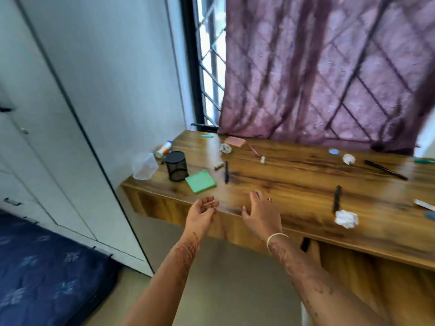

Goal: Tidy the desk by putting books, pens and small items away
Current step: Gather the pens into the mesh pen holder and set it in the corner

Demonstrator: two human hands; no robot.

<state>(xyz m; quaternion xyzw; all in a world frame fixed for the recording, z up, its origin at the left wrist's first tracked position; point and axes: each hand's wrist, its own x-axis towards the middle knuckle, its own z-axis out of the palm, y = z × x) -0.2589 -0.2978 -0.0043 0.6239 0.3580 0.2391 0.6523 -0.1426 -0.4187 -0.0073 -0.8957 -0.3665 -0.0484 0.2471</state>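
A wooden desk (294, 184) carries scattered small items. A black mesh pen cup (176, 165) stands near its left end, with a green sticky-note pad (200, 181) beside it. A black pen (226, 171) lies just right of the pad. Another black pen (337, 198) and a long black pen (386, 170) lie further right. A pink pad (234, 140) sits at the back. Crumpled paper balls (346, 218) lie about. My left hand (202, 212) hovers at the front edge, palm up, fingers relaxed and empty. My right hand (260, 212) is spread open over the desk edge.
A clear plastic box (144, 166) and a glue bottle (164, 148) sit at the desk's left end. A white wardrobe (70, 137) stands left, a blue mattress (47, 267) below it. A purple curtain (329, 67) hangs behind the desk.
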